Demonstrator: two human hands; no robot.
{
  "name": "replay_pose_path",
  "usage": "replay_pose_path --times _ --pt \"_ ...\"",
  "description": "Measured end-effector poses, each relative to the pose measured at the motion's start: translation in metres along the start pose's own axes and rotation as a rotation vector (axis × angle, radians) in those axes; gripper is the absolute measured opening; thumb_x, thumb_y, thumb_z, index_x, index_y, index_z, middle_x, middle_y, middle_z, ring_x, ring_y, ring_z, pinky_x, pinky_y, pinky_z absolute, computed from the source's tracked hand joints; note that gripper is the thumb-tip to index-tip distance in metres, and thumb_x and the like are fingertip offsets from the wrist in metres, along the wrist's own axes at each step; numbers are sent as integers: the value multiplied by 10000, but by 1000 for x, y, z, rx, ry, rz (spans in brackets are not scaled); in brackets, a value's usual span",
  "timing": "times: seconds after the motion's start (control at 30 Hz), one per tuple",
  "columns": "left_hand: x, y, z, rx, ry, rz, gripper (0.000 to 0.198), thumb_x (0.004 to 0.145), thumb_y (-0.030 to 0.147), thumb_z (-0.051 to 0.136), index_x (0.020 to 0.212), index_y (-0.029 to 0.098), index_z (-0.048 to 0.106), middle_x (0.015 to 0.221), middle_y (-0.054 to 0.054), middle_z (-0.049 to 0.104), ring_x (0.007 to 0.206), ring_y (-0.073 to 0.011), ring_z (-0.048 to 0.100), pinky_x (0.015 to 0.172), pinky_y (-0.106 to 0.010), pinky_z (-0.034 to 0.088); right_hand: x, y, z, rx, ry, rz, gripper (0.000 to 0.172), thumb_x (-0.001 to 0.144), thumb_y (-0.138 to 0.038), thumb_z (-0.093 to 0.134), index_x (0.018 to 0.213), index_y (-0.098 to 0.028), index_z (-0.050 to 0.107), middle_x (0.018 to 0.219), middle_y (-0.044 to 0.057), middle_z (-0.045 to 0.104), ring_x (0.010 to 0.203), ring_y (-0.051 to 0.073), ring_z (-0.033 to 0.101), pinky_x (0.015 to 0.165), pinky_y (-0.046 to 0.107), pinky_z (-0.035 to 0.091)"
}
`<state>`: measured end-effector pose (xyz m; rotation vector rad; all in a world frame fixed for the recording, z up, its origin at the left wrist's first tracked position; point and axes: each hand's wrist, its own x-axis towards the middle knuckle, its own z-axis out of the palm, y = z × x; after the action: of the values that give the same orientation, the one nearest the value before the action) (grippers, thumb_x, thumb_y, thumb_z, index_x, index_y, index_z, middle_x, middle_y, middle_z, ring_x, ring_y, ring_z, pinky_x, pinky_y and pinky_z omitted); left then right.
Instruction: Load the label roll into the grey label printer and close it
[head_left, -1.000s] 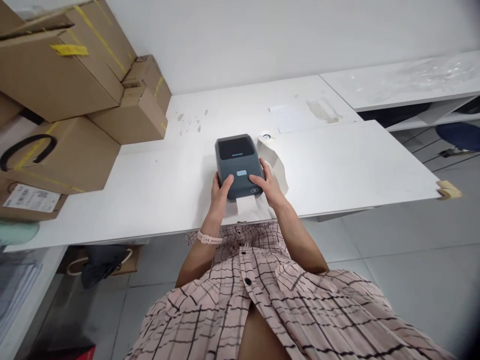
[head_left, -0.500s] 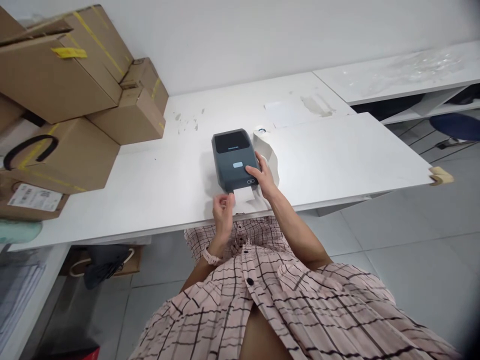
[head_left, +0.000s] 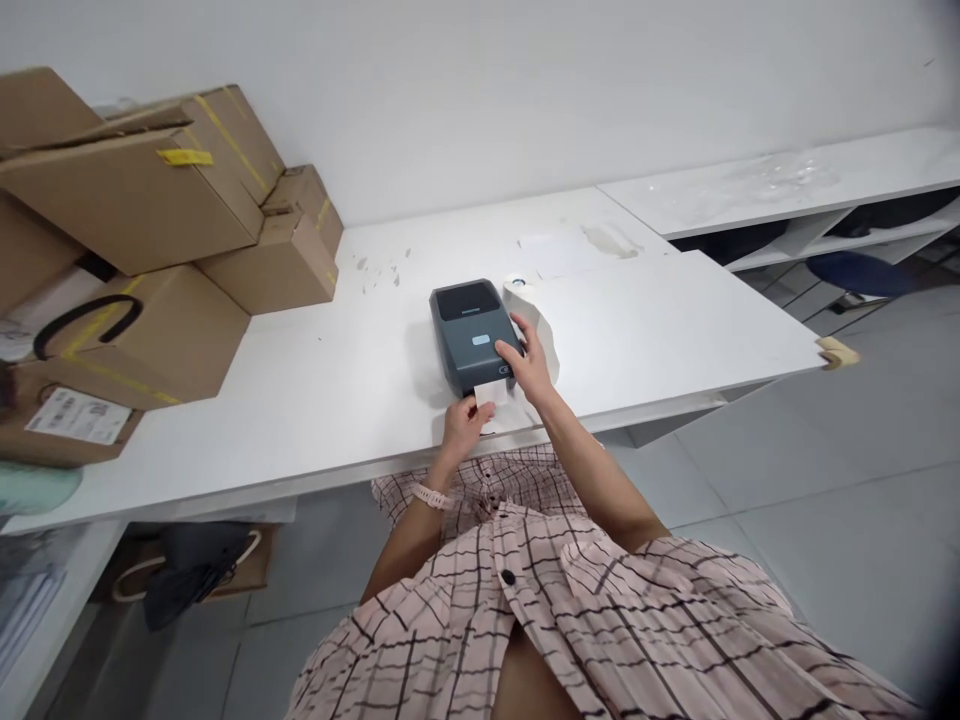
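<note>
A dark grey-blue label printer (head_left: 472, 335) stands near the front edge of the white table. A white paper label (head_left: 492, 391) sticks out of its front slot. My left hand (head_left: 463, 428) pinches the label's left side between thumb and fingers, just below the slot. On the printer's right side lies my right hand (head_left: 529, 366), thumb on the top near the front corner and fingers wrapped along the side. A white paper strip (head_left: 546, 335) curves along the table behind and beside that hand, from a small roll (head_left: 517, 284).
Cardboard boxes (head_left: 142, 200) are stacked on the table's left. A paper sheet (head_left: 553, 256) lies toward the back of the white table (head_left: 360, 370). Brown tape (head_left: 838, 352) wraps the right corner. A blue stool (head_left: 862, 274) stands beyond. A dark bag (head_left: 196, 570) is below the table.
My left hand has moved right and closed on the label at the slot. The right hand stays on the printer. The view has tilted slightly upward and turned right.
</note>
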<state>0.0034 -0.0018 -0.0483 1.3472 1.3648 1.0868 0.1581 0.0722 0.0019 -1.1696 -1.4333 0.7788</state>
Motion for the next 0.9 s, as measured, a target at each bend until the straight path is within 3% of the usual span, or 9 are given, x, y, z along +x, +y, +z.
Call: replay_pose_path --times 0.07,0.17,0.33,0.5,0.63,0.77,0.9 --pt "1 -6 -1 36 -9 22 400 789 580 689 738 184 693 719 -61 737 678 -194 667 659 -310 490 -4 -10 1 -214 45 -215 469 956 -445 509 1399 -297 539 1477 84 609 1490 295 431 1243 557 343" --pt "2 -9 -1 62 -21 49 392 814 565 668 752 179 703 721 -58 732 671 -192 641 650 -309 470 -11 -21 5 -406 -33 -399 371 994 -342 438 1324 -276 595 1264 89 735 1414 299 513 1230 554 331" --pt "2 -6 -2 117 -24 80 340 805 514 669 710 188 677 607 4 615 584 -144 512 609 -288 401 -22 -24 15 -544 -19 -481 351 995 -404 508 1291 -244 607 1216 98 754 1268 316 604 1233 536 272" --pt "0 0 -3 141 -10 68 380 768 568 665 650 209 626 566 20 550 589 -145 471 625 -292 384 -19 -32 22 -635 -93 -435 245 1022 -376 467 1129 -250 649 1102 104 765 1152 314 643 1158 544 314" --pt "-5 1 -4 38 -27 48 478 814 668 618 683 209 632 605 2 576 635 -170 539 654 -307 444 -14 -38 12 -461 -53 -385 223 1003 -413 502 1074 -257 645 1026 92 747 1087 306 653 1073 527 427" --pt "-14 2 -5 -75 25 41 579 908 715 470 648 215 607 651 -41 631 681 -199 589 687 -337 505 -15 -27 -5 -79 121 -207 413 1004 -513 497 1356 -304 550 1386 110 628 1333 298 573 1116 509 481" --pt "-16 8 -17 -144 279 4 555 962 668 408 725 231 656 771 -71 696 747 -222 637 723 -356 538 -14 -11 -15 177 154 -33 500 1036 -572 385 1464 -334 483 1532 97 554 1441 295 525 1193 554 439"
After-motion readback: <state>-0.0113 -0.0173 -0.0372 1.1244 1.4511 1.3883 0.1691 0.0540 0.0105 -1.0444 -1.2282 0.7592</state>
